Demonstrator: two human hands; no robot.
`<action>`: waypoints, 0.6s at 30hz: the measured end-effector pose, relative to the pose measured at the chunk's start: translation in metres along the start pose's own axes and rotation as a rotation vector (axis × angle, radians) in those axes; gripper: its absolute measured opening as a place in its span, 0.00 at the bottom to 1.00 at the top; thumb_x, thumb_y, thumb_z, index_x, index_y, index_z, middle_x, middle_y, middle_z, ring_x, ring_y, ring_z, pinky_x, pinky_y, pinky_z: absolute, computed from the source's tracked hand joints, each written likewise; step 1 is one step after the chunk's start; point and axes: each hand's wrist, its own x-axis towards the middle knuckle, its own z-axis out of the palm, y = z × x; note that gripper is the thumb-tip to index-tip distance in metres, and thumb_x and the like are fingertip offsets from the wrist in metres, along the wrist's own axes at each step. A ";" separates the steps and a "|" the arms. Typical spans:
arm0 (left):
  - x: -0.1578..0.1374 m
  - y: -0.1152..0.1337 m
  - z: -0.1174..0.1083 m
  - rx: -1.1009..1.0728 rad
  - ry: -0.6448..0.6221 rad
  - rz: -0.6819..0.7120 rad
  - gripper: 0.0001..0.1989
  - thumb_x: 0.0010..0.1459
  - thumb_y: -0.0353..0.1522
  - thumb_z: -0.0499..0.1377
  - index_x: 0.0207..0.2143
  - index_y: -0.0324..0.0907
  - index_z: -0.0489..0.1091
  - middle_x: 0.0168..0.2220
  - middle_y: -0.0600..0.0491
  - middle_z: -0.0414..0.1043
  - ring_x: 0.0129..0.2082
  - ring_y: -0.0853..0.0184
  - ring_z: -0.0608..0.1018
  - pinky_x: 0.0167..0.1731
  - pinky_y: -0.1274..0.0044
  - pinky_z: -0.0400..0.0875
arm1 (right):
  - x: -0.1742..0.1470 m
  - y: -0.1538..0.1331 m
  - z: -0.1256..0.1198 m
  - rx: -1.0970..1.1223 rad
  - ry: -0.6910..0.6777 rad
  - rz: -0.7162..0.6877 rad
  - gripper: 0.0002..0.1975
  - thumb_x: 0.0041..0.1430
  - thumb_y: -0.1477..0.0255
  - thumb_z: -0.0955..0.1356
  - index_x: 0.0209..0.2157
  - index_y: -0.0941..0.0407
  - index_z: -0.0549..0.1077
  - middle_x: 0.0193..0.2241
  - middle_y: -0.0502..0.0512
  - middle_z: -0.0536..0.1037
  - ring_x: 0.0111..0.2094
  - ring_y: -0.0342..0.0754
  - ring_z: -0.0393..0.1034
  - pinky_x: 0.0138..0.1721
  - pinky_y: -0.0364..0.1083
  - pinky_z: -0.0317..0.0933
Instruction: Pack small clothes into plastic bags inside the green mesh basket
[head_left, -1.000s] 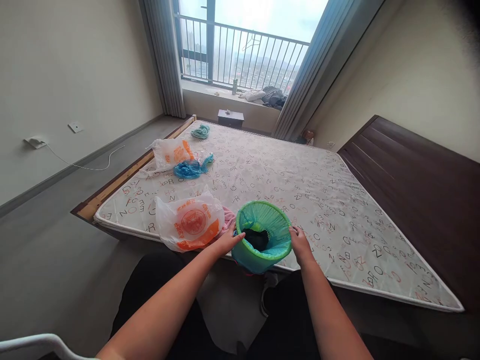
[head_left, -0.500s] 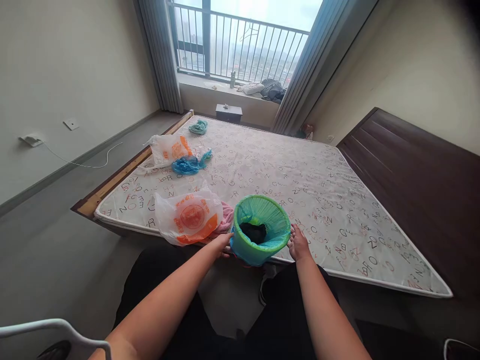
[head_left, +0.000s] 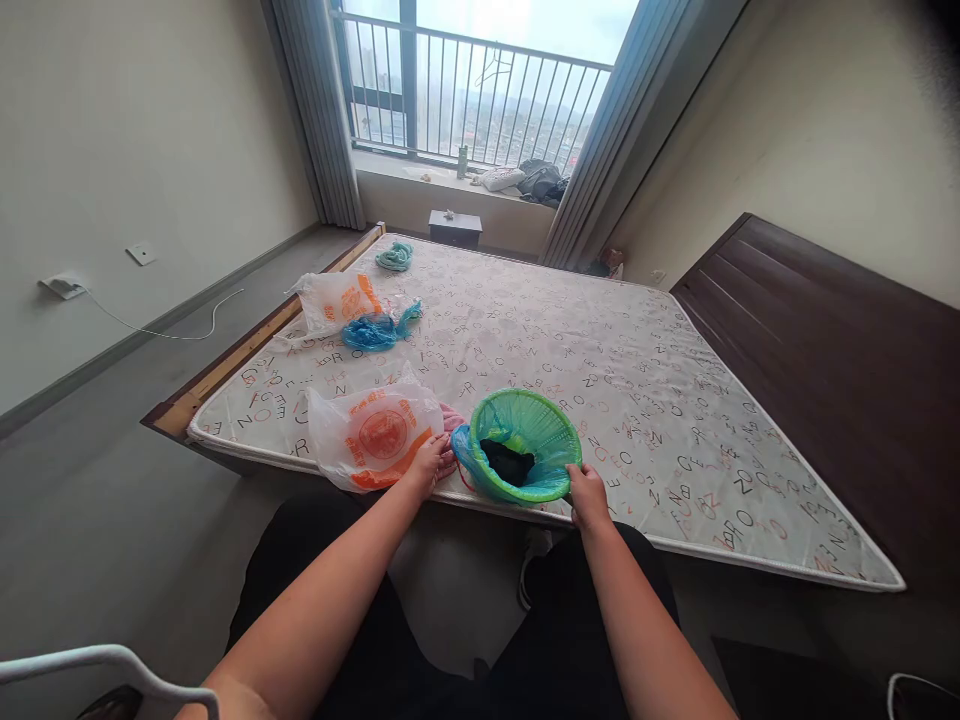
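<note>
A green wastebasket (head_left: pixel 551 492) lined with a blue plastic bag (head_left: pixel 463 450) stands at the near edge of the mattress, with a dark bundle (head_left: pixel 506 461) inside. My right hand (head_left: pixel 589 495) grips the basket's rim on its right side. At the left, the bag's edge hangs off the rim, and the fingers of my left hand (head_left: pixel 431 465) are closed on it, partly hidden. Just left of the basket, a white plastic carrier bag (head_left: pixel 375 432) with orange print lies beside pink cloth (head_left: pixel 452 415), which the bag and my hand partly cover.
The mattress (head_left: pixel 600 400) has a letter print. Farther left on it lie another carrier bag (head_left: pixel 334 300), a crumpled blue bag (head_left: pixel 371 332) and a coil of teal cloth (head_left: pixel 394 257). A dark headboard (head_left: pixel 817 330) stands right; a small bedside table (head_left: pixel 455 228) is beyond.
My left hand has moved left from the basket's side, and the blue bag's left edge has come off the rim. My right hand has moved onto the rim.
</note>
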 end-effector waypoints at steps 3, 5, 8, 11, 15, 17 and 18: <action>-0.001 -0.013 -0.002 0.169 -0.039 -0.174 0.21 0.59 0.47 0.66 0.49 0.47 0.69 0.47 0.49 0.78 0.39 0.63 0.82 0.40 0.71 0.76 | -0.012 -0.003 0.007 0.048 0.042 0.086 0.12 0.45 0.68 0.70 0.34 0.52 0.69 0.21 0.43 0.74 0.24 0.45 0.71 0.26 0.43 0.70; 0.000 -0.023 -0.002 0.265 -0.107 -0.216 0.22 0.56 0.44 0.68 0.48 0.46 0.70 0.46 0.49 0.79 0.38 0.63 0.82 0.38 0.72 0.75 | -0.017 -0.004 0.011 0.072 0.059 0.116 0.12 0.45 0.68 0.70 0.35 0.52 0.69 0.22 0.43 0.75 0.24 0.46 0.71 0.28 0.44 0.72; 0.003 -0.031 -0.002 0.369 -0.090 -0.197 0.17 0.51 0.37 0.71 0.40 0.41 0.71 0.34 0.51 0.78 0.29 0.67 0.80 0.31 0.76 0.73 | -0.021 -0.005 0.014 0.106 0.084 0.134 0.13 0.45 0.68 0.70 0.35 0.52 0.69 0.22 0.42 0.74 0.24 0.45 0.71 0.29 0.45 0.74; 0.007 -0.026 -0.003 0.362 0.045 -0.131 0.13 0.53 0.34 0.70 0.34 0.41 0.68 0.22 0.60 0.66 0.18 0.74 0.70 0.24 0.80 0.67 | -0.025 -0.006 0.014 0.153 0.117 0.179 0.13 0.46 0.70 0.71 0.35 0.52 0.68 0.24 0.43 0.75 0.26 0.45 0.73 0.30 0.45 0.75; 0.006 -0.007 -0.001 0.235 0.066 0.002 0.13 0.58 0.39 0.66 0.34 0.42 0.67 0.19 0.64 0.59 0.15 0.77 0.63 0.21 0.82 0.63 | -0.037 -0.009 0.015 0.217 0.125 0.244 0.15 0.46 0.72 0.72 0.36 0.52 0.68 0.28 0.45 0.77 0.30 0.45 0.76 0.32 0.46 0.77; 0.002 0.004 0.001 0.109 0.028 0.083 0.15 0.57 0.41 0.67 0.35 0.41 0.67 0.19 0.64 0.58 0.16 0.77 0.64 0.21 0.82 0.64 | -0.048 -0.009 0.017 0.214 0.105 0.252 0.16 0.45 0.72 0.73 0.37 0.52 0.68 0.28 0.46 0.78 0.30 0.46 0.76 0.31 0.45 0.77; -0.001 0.009 0.002 0.048 0.002 0.113 0.16 0.55 0.41 0.68 0.37 0.41 0.69 0.19 0.64 0.59 0.16 0.76 0.64 0.22 0.82 0.65 | -0.054 -0.008 0.019 0.203 0.089 0.254 0.16 0.45 0.72 0.73 0.37 0.52 0.69 0.28 0.46 0.78 0.30 0.46 0.76 0.30 0.45 0.76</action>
